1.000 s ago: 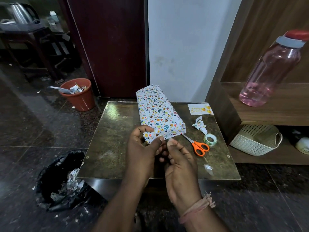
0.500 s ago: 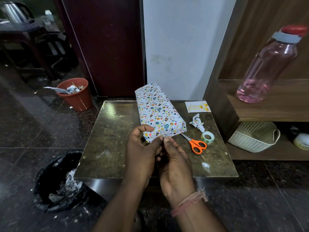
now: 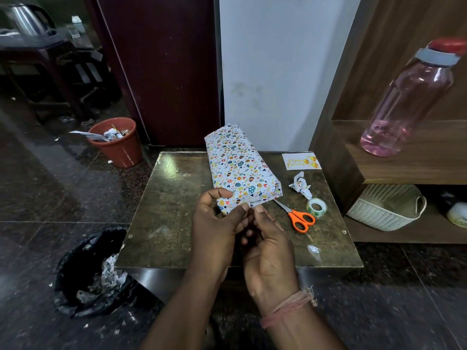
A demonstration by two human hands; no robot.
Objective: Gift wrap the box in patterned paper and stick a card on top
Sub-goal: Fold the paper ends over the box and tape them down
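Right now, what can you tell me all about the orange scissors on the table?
The scissors have bright orange plastic-looking handles with two finger loops and short silvery blades, which look closed. They lie flat on the table, handles toward the person, blade tip pointing at the wrapped box, and end just short of it. The tape roll sits right beside the handles. Neither hand touches them.

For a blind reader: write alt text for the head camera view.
Two hands, left hand and right hand, pinch the near end of a box wrapped in patterned paper on a small table. To its right lie a birthday card, a paper scrap, tape roll and orange scissors.
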